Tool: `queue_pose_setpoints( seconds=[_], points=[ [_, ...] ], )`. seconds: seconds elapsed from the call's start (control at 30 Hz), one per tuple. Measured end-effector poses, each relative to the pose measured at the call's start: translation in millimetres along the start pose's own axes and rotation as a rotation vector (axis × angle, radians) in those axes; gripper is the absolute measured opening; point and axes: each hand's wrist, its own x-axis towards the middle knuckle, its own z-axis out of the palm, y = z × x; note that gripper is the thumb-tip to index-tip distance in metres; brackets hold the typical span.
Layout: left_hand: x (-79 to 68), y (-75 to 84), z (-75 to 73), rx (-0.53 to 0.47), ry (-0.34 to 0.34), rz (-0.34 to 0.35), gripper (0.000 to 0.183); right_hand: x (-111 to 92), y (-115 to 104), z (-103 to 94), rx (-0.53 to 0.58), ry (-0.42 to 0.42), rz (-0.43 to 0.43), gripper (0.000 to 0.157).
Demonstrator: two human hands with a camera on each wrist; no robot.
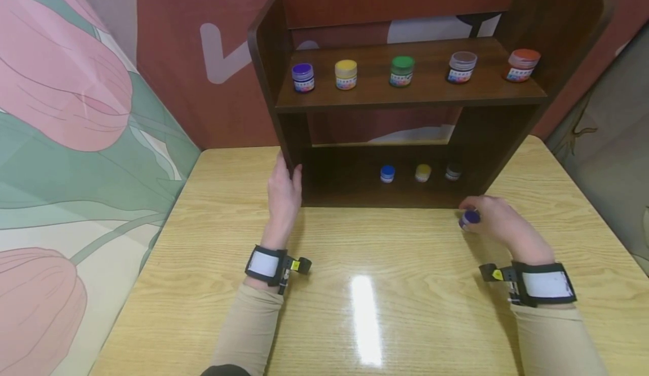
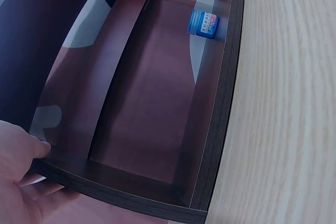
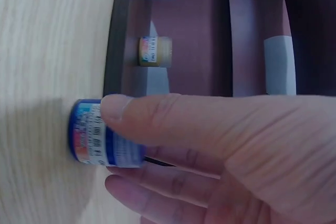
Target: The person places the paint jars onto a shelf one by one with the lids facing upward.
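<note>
My right hand (image 1: 499, 224) pinches a dark blue-purple paint jar (image 1: 469, 218) between thumb and fingers, close over the table just in front of the shelf's lower right corner. In the right wrist view the jar (image 3: 92, 135) shows its printed label, with the thumb across its lid end. My left hand (image 1: 284, 193) grips the left side panel of the dark brown wooden shelf (image 1: 380, 198), thumb on the inner side and fingers behind the outer side. On the bottom board stand a blue jar (image 1: 387, 174), a yellow jar (image 1: 423, 173) and a dark jar (image 1: 453, 172).
Along the upper board stand a purple jar (image 1: 303, 78), a yellow-lidded jar (image 1: 346, 75), a green jar (image 1: 402, 71), a clear-lidded jar (image 1: 462, 67) and a red-orange jar (image 1: 522, 65). The light wooden table (image 1: 405, 263) meets a patterned wall (image 1: 203, 100) behind the shelf.
</note>
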Motion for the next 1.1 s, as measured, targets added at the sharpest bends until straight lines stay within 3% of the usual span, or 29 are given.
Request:
queue_pose_setpoints(
  seconds=[0.13, 0.6, 1.1],
  points=[
    [0.1, 0.1, -0.4, -0.006, 0.003, -0.002, 0.043, -2.2, -1.4, -3.9, -0.020, -0.017, -0.031, 0.035],
    [-0.3, 0.4, -1.4, 0.000, 0.001, 0.000, 0.044, -2.0, 0.2, -5.8, -0.035, -0.046, -0.020, 0.028],
    [0.0, 0.6, -1.0, 0.001, -0.011, -0.017, 0.044, -3.9, -1.8, -8.6, -0.035, -0.007, -0.056, 0.030]
  ],
)
